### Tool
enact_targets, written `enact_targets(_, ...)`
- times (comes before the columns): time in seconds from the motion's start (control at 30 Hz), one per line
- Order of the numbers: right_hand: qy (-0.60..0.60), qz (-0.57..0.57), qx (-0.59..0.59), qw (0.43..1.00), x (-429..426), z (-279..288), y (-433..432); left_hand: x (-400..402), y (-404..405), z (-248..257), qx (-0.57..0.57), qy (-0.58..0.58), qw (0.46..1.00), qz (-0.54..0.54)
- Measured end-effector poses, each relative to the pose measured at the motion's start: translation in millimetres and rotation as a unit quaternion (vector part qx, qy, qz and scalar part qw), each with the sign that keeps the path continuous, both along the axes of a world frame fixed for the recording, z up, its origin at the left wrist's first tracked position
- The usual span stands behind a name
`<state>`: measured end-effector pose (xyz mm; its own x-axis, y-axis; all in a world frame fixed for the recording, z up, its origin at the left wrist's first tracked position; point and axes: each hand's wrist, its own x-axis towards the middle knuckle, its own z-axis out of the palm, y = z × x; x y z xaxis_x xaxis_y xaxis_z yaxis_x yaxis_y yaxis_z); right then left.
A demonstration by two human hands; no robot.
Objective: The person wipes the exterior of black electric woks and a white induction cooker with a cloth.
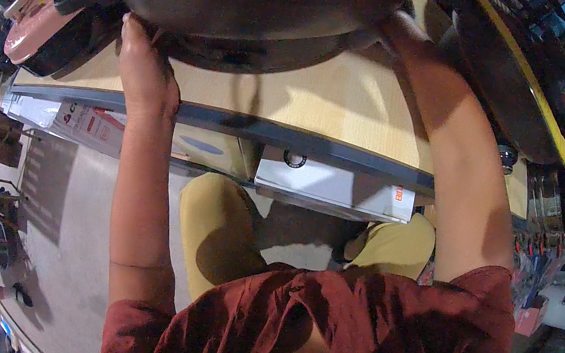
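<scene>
A large dark pan [255, 0] with a bright yellow layer along its rim fills the top of the view. My left hand [145, 66] grips its left side from below, the thumb pointing up and the other fingers hidden behind. At the pan's right end is my right hand [408, 33], in shadow and blurred, with its fingers mostly hidden against the side. Beneath the pan, a dark rounded shape [257, 59] shows over a light wooden shelf top [293, 106]; whether it is another pan or shadow, I cannot tell.
Another dark pan with a yellow rim [518, 86] leans at the right. A pink pan [33, 37] stands at the left beside a black one [64, 50]. Below the shelf's dark front edge [267, 132] sit a white carton [334, 184] and other boxes. A person's foot [22, 295] shows lower left.
</scene>
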<state>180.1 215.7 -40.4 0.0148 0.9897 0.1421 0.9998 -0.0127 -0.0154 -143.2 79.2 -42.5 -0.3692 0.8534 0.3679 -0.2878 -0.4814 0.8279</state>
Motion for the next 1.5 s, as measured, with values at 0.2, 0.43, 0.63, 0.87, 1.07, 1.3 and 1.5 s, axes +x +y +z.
enact_targets(0.2,-0.006,0.018,0.009,1.000,-0.3,-8.9,-5.5,-12.9,9.7,-11.1,0.027,0.109,0.993,0.024)
enact_targets(0.43,-0.014,0.069,-0.007,0.997,-16.8,-3.2,-65.9,-1.3,12.3,-2.0,-0.016,-0.063,0.998,-0.020)
enact_targets(0.63,0.017,0.109,-0.005,0.994,-43.5,22.6,-173.6,-6.7,16.8,-2.4,-0.009,-0.053,0.998,-0.020)
enact_targets(0.87,0.184,0.374,0.112,0.902,-19.3,11.0,-220.6,-9.9,19.7,-6.5,-0.009,-0.034,0.999,-0.019)
enact_targets(1.07,0.151,0.244,0.046,0.957,-11.4,10.0,-157.0,-0.2,10.8,-2.0,-0.013,-0.060,0.998,-0.021)
enact_targets(1.3,-0.033,0.096,0.039,0.994,-22.1,6.2,-63.1,-3.7,9.1,-5.1,-0.034,-0.061,0.997,0.026)
enact_targets(1.5,0.034,0.039,0.036,0.998,25.7,-30.3,-26.3,-5.0,44.7,-29.9,0.009,0.001,0.999,0.050)
